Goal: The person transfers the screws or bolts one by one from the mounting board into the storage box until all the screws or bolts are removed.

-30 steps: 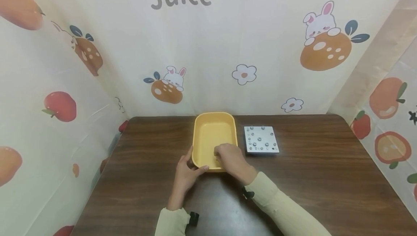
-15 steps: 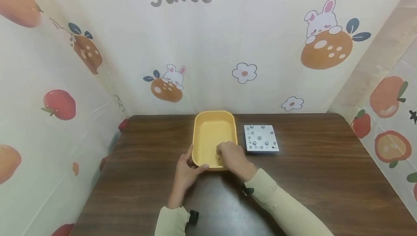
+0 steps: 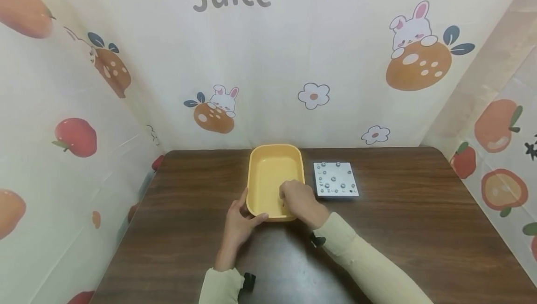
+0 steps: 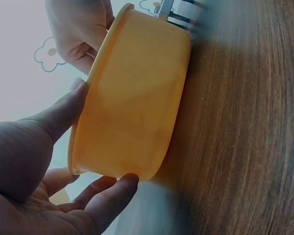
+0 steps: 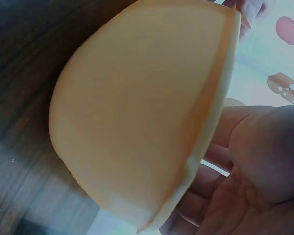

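A yellow plastic tray [image 3: 274, 169] with raised walls sits on the table. At its near left corner, my left hand [image 3: 240, 222] holds it, thumb on the rim and fingers along the outer side. The left wrist view has these fingertips [image 4: 130, 181] against the tray's wall [image 4: 132, 98]. My right hand [image 3: 299, 201] reaches over the near right rim with bent fingers pointing down inside. In the right wrist view, the tray wall [image 5: 137, 98] hides the fingertips of the right hand [image 5: 235, 186], and I cannot tell whether they pinch anything.
Right of the tray lies a square silvery plate [image 3: 335, 179] with several bolt-like pieces standing on its top. The dark wooden table [image 3: 402, 220] ends at the back against a printed curtain [image 3: 272, 61], which also hangs along both sides.
My right hand has shifted slightly to the right and away from me, still inside the tray. The left hand, the tray and the silvery plate stay where they were.
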`<state>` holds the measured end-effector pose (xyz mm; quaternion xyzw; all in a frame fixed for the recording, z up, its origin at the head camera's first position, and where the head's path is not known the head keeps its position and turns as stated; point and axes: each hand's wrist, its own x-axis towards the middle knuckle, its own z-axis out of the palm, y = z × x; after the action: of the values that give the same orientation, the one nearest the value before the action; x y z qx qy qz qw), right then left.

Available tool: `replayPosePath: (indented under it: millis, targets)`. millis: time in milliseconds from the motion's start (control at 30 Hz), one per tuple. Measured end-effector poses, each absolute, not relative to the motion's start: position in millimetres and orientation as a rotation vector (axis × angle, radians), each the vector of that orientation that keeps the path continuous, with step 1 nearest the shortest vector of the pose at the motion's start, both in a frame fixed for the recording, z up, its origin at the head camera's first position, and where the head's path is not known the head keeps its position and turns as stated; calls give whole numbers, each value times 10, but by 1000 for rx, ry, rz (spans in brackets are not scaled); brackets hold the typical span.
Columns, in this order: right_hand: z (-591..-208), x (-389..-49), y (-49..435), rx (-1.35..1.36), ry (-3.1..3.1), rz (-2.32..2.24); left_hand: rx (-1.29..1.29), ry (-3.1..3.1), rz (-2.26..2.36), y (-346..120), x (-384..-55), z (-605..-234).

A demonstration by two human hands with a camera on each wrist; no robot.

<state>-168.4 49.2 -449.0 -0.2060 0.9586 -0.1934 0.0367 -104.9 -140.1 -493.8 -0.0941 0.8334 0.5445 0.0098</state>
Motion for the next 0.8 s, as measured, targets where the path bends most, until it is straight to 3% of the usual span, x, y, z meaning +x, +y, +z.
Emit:
replayPosePath:
  millis: [800]
  targets:
    - [-4514, -1825, 415, -560, 2859, -411, -303, 2613, 1684, -1401, -1046, -4937]
